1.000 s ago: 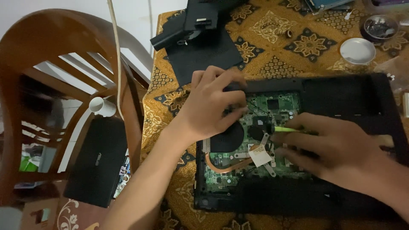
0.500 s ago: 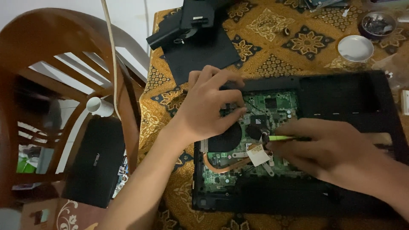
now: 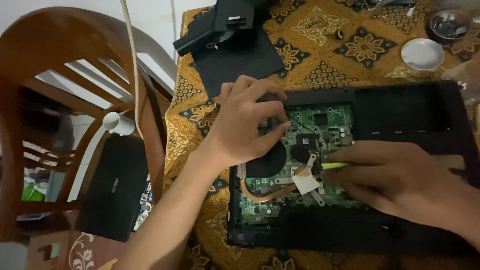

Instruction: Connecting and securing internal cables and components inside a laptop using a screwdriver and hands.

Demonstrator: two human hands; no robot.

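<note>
Two hands work over an opened laptop (image 3: 400,115) that lies flat on the bench (image 3: 320,55), which is covered by a yellow patterned cloth. The left hand (image 3: 247,125) rests curled on the green circuit board (image 3: 325,125) beside the round black fan (image 3: 266,161), fingertips pressing down and holding nothing. The right hand (image 3: 405,177) is closed around a thin green-tipped tool (image 3: 334,165), its point aimed at the metal bracket (image 3: 305,180) where the copper pipe (image 3: 265,195) ends. The board looks stiff but fragile, with small parts that would likely snap under pressure, so it seems safest held by its bare edges or by the black shell. The tool is light and thin, best pinched close to the tip. The laptop's near edge sits close to the bench edge, and a wooden chair (image 3: 65,65) stands just to the left. Open room lies farther back, near a black cover (image 3: 240,55) and a small white dish (image 3: 422,53).
</note>
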